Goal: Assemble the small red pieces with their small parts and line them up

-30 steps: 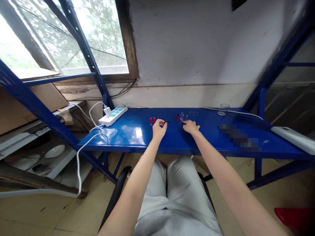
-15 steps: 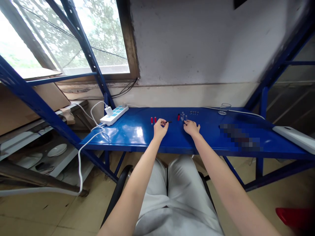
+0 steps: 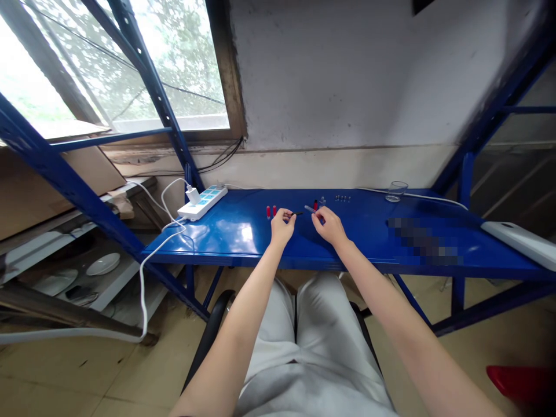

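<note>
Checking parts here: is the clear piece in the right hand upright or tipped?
Tipped: the clear piece slants sideways from the right hand toward the left hand.

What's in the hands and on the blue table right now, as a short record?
left hand: pinching a small black piece
right hand: pinching a slim clear tube, apart from the black piece
beside left hand: two small red cylinders
beyond right hand: another red cylinder, clear pieces next to it
back row: tiny pieces, too small to identify
table right: clear glass
table left: white power strip
</note>
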Tool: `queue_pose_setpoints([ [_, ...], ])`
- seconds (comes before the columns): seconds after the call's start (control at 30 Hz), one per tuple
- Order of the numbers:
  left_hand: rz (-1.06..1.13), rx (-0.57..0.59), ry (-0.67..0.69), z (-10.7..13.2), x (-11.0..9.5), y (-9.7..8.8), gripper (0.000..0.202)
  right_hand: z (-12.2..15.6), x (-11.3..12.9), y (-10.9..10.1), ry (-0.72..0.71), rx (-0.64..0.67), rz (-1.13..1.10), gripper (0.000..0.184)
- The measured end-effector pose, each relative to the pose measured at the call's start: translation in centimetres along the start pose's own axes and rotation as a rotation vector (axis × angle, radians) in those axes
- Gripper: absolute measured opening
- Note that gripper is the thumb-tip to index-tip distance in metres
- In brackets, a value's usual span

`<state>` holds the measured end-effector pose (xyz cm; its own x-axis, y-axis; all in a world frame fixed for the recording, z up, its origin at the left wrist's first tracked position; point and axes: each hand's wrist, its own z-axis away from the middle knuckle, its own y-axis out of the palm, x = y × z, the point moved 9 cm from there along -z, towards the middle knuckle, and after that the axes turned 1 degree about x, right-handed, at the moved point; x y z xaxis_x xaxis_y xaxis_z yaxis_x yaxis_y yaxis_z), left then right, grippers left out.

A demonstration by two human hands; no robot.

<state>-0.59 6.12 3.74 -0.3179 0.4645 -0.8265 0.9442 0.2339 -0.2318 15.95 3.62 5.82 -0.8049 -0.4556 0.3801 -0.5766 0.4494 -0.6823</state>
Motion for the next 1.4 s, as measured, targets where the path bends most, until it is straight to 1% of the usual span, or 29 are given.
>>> queue_pose_setpoints([
  [0.13, 0.003, 0.003, 0.002, 0.0, 0.0, 0.0, 0.008, 0.2, 0.2, 0.9, -0.033, 0.080, -0.043, 0.029],
  [0.27, 0.004, -0.004, -0.004, -0.1, 0.1, -0.1, 0.007, 0.1, -0.3, 1.2, 0.006, 0.109, -0.047, 0.032],
  [0.37, 0.010, -0.011, -0.007, -0.1, 0.2, -0.1, 0.007, 0.1, -0.2, 1.4, -0.001, 0.132, -0.066, 0.035],
  [0.57, 0.019, -0.039, -0.005, -0.2, 0.7, -0.3, 0.007, 0.2, -0.4, 1.8, 0.018, 0.166, -0.072, 0.039],
  [0.67, 0.028, -0.047, 0.002, -0.3, 0.7, -0.3, 0.012, 0.1, 0.0, 1.6, -0.028, 0.142, -0.080, 0.039],
  [0.77, 0.052, 0.007, 0.023, -0.3, 0.4, 0.2, 0.024, 0.1, 0.2, 1.5, -0.054, 0.123, -0.081, 0.039],
  [0.87, 0.077, 0.107, 0.057, -0.1, -0.1, 1.1, 0.039, 0.1, 0.0, 1.7, -0.032, 0.140, -0.063, 0.039],
  [0.97, 0.089, 0.175, 0.065, 0.1, -0.5, 1.7, 0.049, 0.1, -0.3, 1.9, -0.010, 0.142, -0.046, 0.039],
  [1.07, 0.068, 0.228, 0.077, 0.3, -0.7, 2.2, 0.048, 0.0, -0.2, 1.9, -0.032, 0.132, -0.047, 0.040],
  [1.17, 0.046, 0.268, 0.103, 0.5, -0.8, 2.6, 0.048, -0.1, -0.3, 2.2, -0.039, 0.148, -0.035, 0.040],
  [1.4, 0.048, 0.356, 0.089, 0.7, -0.2, 3.5, 0.055, -0.2, -0.4, 2.2, -0.038, 0.127, 0.001, 0.040],
])
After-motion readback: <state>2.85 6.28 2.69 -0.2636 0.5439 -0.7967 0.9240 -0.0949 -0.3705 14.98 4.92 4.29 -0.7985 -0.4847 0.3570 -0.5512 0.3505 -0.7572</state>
